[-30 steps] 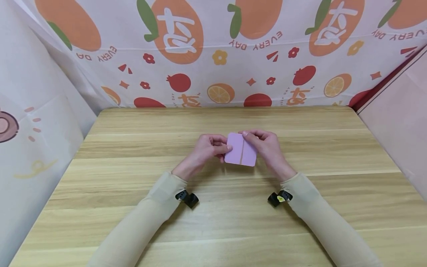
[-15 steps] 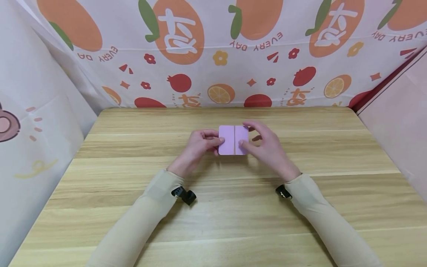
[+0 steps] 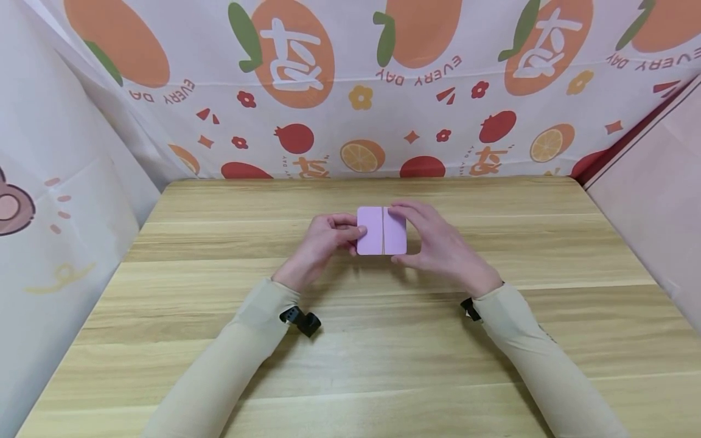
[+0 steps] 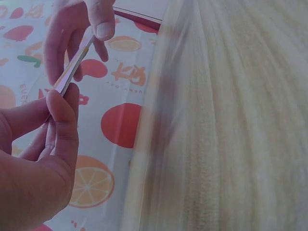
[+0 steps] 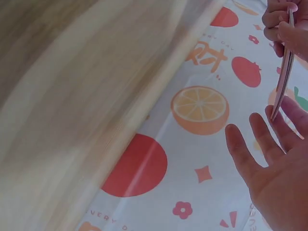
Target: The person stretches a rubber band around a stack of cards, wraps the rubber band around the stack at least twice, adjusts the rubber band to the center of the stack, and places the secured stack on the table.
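Observation:
A small lilac square [image 3: 370, 234] with rounded corners is held up over the wooden table in the head view, its broad face showing. A thin brown line, perhaps a band [image 3: 383, 234], runs across its middle. Seen edge-on in the right wrist view, the lilac square [image 5: 286, 72] looks like a thin stack. My left hand [image 3: 320, 243] pinches its left side, thumb on the face. With the index finger at the top edge and the thumb at the bottom edge, my right hand [image 3: 440, 246] spans its right part. What lies behind the square is hidden.
The light wooden table [image 3: 350, 365] extends under both arms. A white cloth [image 3: 230, 128] printed with fruit hangs behind its far edge, and pale cloths stand at the left and right sides. Black wrist cameras [image 3: 309, 323] are strapped on the sleeves.
The lilac square has moved slightly left and away, and from tilted to level. My right hand has shifted from the square's upper right to its top and bottom edges; the left keeps its pinch.

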Tool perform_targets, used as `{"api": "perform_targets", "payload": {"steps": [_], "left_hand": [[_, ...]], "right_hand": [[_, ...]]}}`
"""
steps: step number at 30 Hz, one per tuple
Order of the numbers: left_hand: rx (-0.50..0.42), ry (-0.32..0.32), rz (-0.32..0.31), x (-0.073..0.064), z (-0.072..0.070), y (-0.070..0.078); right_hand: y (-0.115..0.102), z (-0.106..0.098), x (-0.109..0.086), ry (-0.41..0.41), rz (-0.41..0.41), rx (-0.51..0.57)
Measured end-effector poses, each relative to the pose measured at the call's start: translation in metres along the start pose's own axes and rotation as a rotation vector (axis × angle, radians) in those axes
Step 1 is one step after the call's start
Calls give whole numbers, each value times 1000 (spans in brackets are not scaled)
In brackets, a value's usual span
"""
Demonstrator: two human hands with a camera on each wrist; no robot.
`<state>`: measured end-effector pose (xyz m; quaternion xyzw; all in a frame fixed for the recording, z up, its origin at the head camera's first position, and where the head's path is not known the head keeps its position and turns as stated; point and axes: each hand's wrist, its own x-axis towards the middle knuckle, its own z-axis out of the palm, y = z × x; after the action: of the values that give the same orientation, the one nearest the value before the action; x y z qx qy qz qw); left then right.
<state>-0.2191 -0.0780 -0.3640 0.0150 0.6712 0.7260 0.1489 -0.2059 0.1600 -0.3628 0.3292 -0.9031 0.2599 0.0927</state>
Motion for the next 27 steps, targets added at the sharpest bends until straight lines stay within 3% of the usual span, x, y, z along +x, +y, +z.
{"api": "perform_targets", "payload": {"steps": [5,7,11,14,17,19,23,27], "left_hand": [[93,-25,23,-1,-4,3],[215,-23,89,-2,-7,5],[538,-31,281,-5,-13,7],[667,-125,391,-5,-14,8],[749,-233,457,-4,-16,8],[841,-267,506,-3,-17,7],[1022,-252,580,-2,-18,6],[1087,-216,577,-5,-17,6]], "right_hand": [[-1,0,-2,3,12,7],[-2,0,-2,0,21,14],[-2,-1,-3,-10,41,23],[-1,-1,-3,-12,54,29],[1,0,-3,-7,57,35],[3,0,-3,-4,53,51],[6,3,-3,-14,55,78],[7,6,-2,-38,73,68]]}}
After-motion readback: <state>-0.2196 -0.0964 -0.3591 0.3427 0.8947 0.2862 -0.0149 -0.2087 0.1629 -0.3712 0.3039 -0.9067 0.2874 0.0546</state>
